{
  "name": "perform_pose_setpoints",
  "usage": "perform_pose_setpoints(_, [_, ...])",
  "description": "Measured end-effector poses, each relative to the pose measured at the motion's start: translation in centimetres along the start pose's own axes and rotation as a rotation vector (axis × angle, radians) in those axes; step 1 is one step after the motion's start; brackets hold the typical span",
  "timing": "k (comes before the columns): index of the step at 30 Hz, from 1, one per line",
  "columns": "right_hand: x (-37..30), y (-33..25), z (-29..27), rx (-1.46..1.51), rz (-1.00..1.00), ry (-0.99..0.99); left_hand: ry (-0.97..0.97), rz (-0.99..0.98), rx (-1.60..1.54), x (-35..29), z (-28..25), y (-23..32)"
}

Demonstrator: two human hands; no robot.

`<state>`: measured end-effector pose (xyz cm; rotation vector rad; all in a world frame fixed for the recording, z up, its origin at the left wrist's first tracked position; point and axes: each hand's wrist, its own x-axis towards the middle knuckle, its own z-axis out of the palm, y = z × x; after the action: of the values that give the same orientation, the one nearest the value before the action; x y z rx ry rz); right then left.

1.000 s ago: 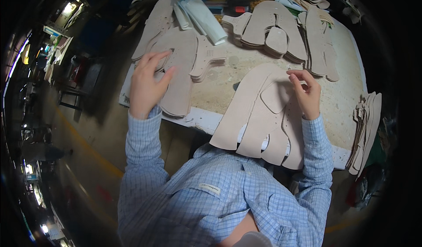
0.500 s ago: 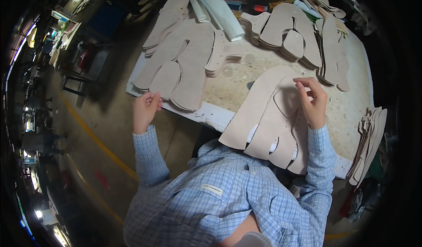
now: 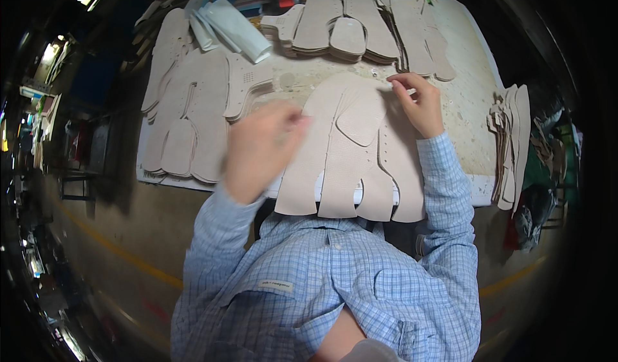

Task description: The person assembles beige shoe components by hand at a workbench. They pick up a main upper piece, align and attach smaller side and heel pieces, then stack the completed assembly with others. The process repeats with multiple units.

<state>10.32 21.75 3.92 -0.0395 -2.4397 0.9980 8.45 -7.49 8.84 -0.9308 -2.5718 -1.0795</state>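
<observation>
In front of me, pale beige arch-shaped leather-like cut pieces (image 3: 315,149) overlap on the table, their lower ends reaching over its near edge. A rounded tongue-shaped piece (image 3: 358,122) lies among them, and small holes run along some edges. My left hand (image 3: 264,146) is smeared by motion over the left side of these pieces; its fingers cannot be made out. At their upper right edge is my right hand (image 3: 420,101), thumb and forefinger pinched together and other fingers curled. Whether anything small is between the fingertips is hidden.
Stacks of similar pieces lie at left (image 3: 209,114), at the back (image 3: 380,30) and back right (image 3: 421,40). White rolled sheets (image 3: 235,30) rest at the back left. More pieces (image 3: 512,143) hang upright at the table's right edge. The tabletop (image 3: 460,114) is stained.
My left hand has moved right from the left stack to the overlapped pieces. The view has turned, so the table sits more squarely ahead. My right hand stays by the pieces' upper right edge.
</observation>
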Motion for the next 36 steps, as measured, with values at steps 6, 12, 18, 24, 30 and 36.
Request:
perform_pose_setpoints(6, [-0.6, 1.1, -0.2, -0.034, 0.018, 0.014, -0.283, 0.238, 0.34, 4.3, 10.3, 3.4])
perform_pose_setpoints(12, [-0.4, 1.9, -0.9, -0.03, -0.009, -0.027, -0.319, 0.172, 0.319, 3.5, 11.0, 2.6])
perform_pose_setpoints(18, [-0.6, 1.2, 0.0, -0.103, -0.332, -0.4, -0.365, -0.218, -0.211, 5.6, 7.3, -1.3])
perform_pose_setpoints(24, [-0.5, 0.6, 1.3, -0.185, -0.403, -0.488, -0.042, -0.596, -1.5, 6.1, 6.4, -3.0])
perform_pose_setpoints(30, [0.8, -1.5, 0.2, 0.138, -0.341, -0.427, -0.016, -0.539, -1.386, 6.1, 6.8, -3.5])
perform_pose_setpoints(36, [1.5, -3.8, 0.9, 0.802, 0.202, -0.254, -0.214, -0.598, -1.337, 5.1, 8.1, -1.8])
